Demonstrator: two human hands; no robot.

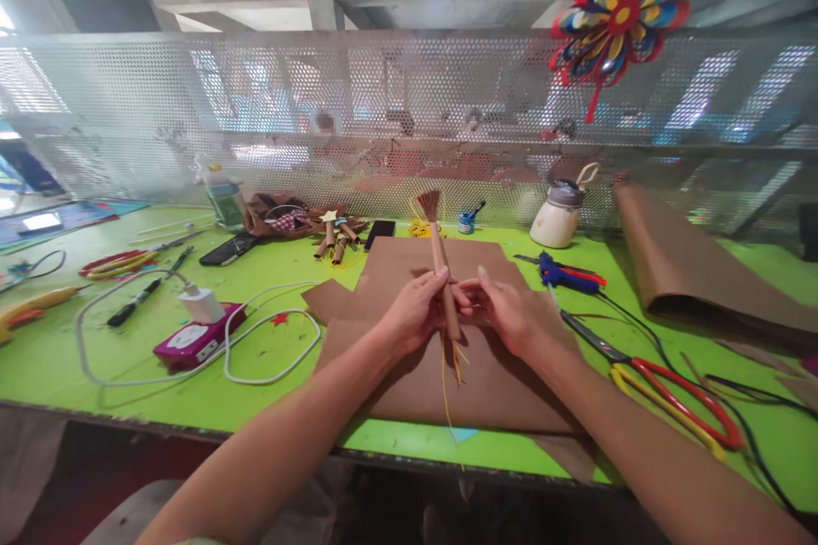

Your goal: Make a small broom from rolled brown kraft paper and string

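Observation:
Between thumb and fingers, my left hand [414, 308] grips a rolled brown paper tube [439, 251] with a fringed, brush-like top, much like a small broom. It stands tilted, fringe pointing away from me. Thin yellow strings [445, 375] hang from its lower end. My right hand [504, 308] is close on the tube's right side, thumb raised and apart from the fingers. Its fingertips reach the tube area beside my left fingers; whether they touch the tube is unclear. Beneath both hands lies a brown paper sheet [409, 387].
Scissors [658, 387] and a blue glue gun [566, 272] with its cord lie right. A purple power strip [198, 341] with a white cable is left. Behind are several fringed paper rolls [338, 234], a blue jar [467, 223], a white kettle [557, 217] and a perforated metal screen [358, 102].

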